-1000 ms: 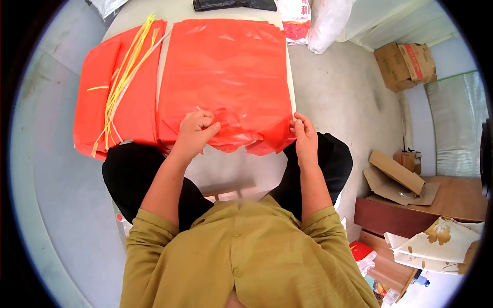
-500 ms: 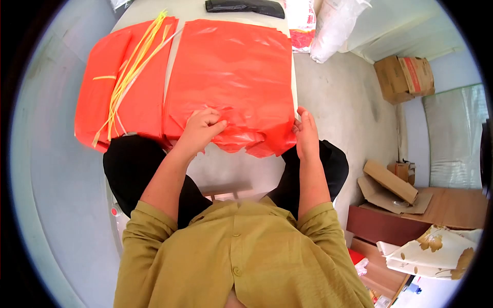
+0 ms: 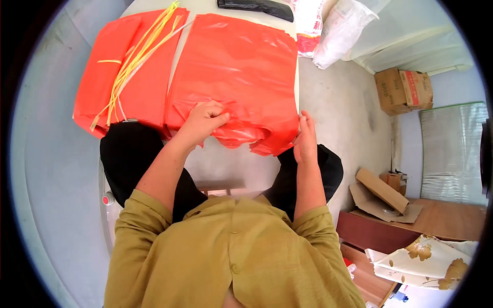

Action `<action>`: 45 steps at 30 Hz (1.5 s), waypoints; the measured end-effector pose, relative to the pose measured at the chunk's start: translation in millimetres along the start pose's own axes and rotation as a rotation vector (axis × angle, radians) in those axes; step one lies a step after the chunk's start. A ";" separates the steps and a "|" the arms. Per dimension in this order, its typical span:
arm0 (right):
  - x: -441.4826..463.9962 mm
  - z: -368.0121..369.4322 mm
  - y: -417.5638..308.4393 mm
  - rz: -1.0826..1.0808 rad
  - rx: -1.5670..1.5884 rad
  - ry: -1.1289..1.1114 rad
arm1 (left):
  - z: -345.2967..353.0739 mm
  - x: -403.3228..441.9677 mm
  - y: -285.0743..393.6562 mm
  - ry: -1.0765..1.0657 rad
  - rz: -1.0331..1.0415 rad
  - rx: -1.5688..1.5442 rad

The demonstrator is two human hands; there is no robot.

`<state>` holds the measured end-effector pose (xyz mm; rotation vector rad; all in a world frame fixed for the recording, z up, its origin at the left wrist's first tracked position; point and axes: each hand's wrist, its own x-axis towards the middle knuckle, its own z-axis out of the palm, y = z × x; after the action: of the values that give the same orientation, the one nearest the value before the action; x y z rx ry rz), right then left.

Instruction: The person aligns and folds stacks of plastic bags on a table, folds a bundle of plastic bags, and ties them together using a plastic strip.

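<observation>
The view has turned, left hand (image 3: 204,121) and right hand (image 3: 306,138) at red stack (image 3: 240,66) (both grips unclear).

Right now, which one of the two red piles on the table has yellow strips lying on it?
The left pile: yellow strips lie across it, while the right pile, touched by the left hand, carries none.

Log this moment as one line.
left hand: on red plastic sheets | right hand: at their near right corner | yellow strips: on adjacent red stack
</observation>
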<state>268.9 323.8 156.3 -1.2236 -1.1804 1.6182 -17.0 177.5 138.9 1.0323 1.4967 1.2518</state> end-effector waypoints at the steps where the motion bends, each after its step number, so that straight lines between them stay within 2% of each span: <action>1: -4.8 0.7 1.9 -0.002 0.002 0.001 | 1.0 0.4 -1.2 0.018 0.014 0.028; 5: -31.4 -6.4 14.6 -0.022 -0.176 -0.086 | 4.7 0.4 -3.7 0.081 0.064 0.164; 6: -35.9 -11.2 25.7 -0.120 -0.215 -0.111 | 5.6 -0.1 -4.0 0.096 0.076 0.204; 8: -48.7 -25.3 37.2 -0.104 -0.401 -0.156 | 9.2 -2.7 -5.5 0.109 0.118 0.352; 10: -50.0 -48.2 57.8 0.006 -0.490 -0.250 | 12.1 -4.1 -4.6 0.110 0.141 0.479; 12: -58.2 -62.0 69.1 0.072 -0.434 -0.274 | 13.8 -5.3 -3.0 0.099 0.142 0.582; 15: -66.0 -74.1 74.9 0.119 -0.389 -0.306 | 16.4 -9.2 -4.5 0.156 0.225 0.619; 22: -74.6 -75.2 48.1 0.122 -0.317 -0.375 | 12.9 -11.9 -3.3 0.093 0.205 0.643; 30: -90.1 -77.6 59.2 0.201 -0.240 -0.368 | 13.3 -11.7 -4.0 0.095 0.228 0.660; 34: -98.8 -73.6 52.7 0.204 -0.287 -0.371 | 15.0 -12.3 -5.2 0.137 0.299 0.679; 37: -104.4 -69.7 27.2 0.268 -0.438 -0.375 | 16.0 -13.3 -4.1 0.132 0.281 0.682; 40: -102.7 -66.1 10.2 0.127 -0.564 -0.321 | 16.0 -13.4 -1.9 0.100 0.238 0.671; 45: -85.8 -37.9 -22.2 0.046 -0.502 -0.341 | 15.3 -18.0 -1.5 0.111 0.313 0.698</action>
<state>327.2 257.6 195.2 -1.3093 -1.8694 1.6629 2.1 163.7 138.3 1.7232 1.9766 1.0094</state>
